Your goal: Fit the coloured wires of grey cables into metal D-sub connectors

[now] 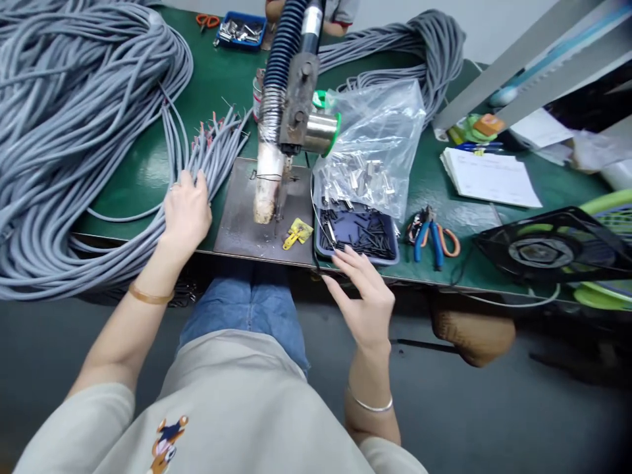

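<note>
Grey cables [99, 125] drape the green table [217, 72] above grey floor [444, 415]

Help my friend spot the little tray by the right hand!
On the green table, find the dark flat plate. Just right of it, by the person's right hand, sits the bluish-purple tray. Unlike the bright-blue tray farther back, it holds small black pieces.
</note>
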`<state>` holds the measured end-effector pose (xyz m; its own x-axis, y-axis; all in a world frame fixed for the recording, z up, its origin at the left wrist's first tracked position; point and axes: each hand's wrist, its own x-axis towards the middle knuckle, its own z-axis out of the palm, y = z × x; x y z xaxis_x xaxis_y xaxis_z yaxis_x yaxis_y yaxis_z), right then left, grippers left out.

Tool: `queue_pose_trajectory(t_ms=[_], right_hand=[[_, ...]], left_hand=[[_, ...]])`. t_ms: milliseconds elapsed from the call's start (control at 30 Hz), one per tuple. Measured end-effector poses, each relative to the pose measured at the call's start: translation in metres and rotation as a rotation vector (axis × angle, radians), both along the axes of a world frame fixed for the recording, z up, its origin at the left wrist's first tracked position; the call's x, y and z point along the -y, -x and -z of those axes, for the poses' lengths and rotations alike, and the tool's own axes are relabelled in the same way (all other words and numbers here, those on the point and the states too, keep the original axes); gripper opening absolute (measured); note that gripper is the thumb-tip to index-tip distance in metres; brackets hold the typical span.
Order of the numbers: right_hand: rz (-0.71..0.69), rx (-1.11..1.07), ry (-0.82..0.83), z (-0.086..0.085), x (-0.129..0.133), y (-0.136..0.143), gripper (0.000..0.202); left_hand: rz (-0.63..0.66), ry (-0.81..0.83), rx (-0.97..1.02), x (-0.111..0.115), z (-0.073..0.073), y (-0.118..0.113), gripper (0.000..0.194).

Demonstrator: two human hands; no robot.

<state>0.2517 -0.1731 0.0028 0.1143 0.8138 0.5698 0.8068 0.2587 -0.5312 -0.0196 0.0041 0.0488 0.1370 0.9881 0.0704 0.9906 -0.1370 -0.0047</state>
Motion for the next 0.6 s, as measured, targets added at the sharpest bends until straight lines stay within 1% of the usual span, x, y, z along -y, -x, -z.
queue_pose_trajectory(t_ms=[67,133,200,267,300,333,367,400,467,500,533,567,600], right_hand=[[-0.050,0.001,-0.018,0.006,-0.005,-0.005,0.011],[-0.129,-0.063,-0.059,0.006,-0.008,-0.008,0.015],[-0.310,-0.179,-0.099,-0.003,-0.006,-0.010,0.024],[-0.528,-0.234,-0.133,-0.016,-0.003,-0.014,0.032],[-0.587,-0.193,-0.146,-0.023,-0.002,-0.017,0.034],[-0.594,-0.099,-0.151,-0.029,-0.002,-0.020,0.036],[-0.559,0.025,-0.151,-0.034,-0.003,-0.024,0.036],[-0.493,0.158,-0.132,-0.038,-0.007,-0.027,0.034],[-0.317,0.355,-0.081,-0.039,-0.020,-0.034,0.022],[-0.217,0.407,-0.045,-0.038,-0.028,-0.037,0.021],[-0.128,0.445,0.001,-0.034,-0.036,-0.039,0.025],[-0.057,0.469,0.057,-0.030,-0.045,-0.041,0.031],[-0.014,0.487,0.108,-0.025,-0.053,-0.043,0.034]], left_hand=[[0.018,0.013,0.006,0.008,0.000,0.008,0.058],[0.050,-0.012,0.012,0.025,-0.002,0.022,0.057],[0.059,-0.083,0.004,0.048,-0.002,0.041,0.054],[0.065,-0.099,0.008,0.071,0.002,0.061,0.055],[0.043,-0.135,0.044,0.080,0.006,0.069,0.055],[0.039,-0.184,0.086,0.087,0.011,0.076,0.054],[0.034,-0.215,0.112,0.092,0.016,0.081,0.053],[0.029,-0.243,0.127,0.095,0.021,0.082,0.052],[0.036,-0.254,0.135,0.093,0.030,0.077,0.050],[0.056,-0.248,0.149,0.090,0.034,0.071,0.048],[0.098,-0.232,0.170,0.085,0.037,0.064,0.045],[0.128,-0.237,0.203,0.080,0.040,0.057,0.040],[0.134,-0.255,0.252,0.075,0.042,0.050,0.036]])
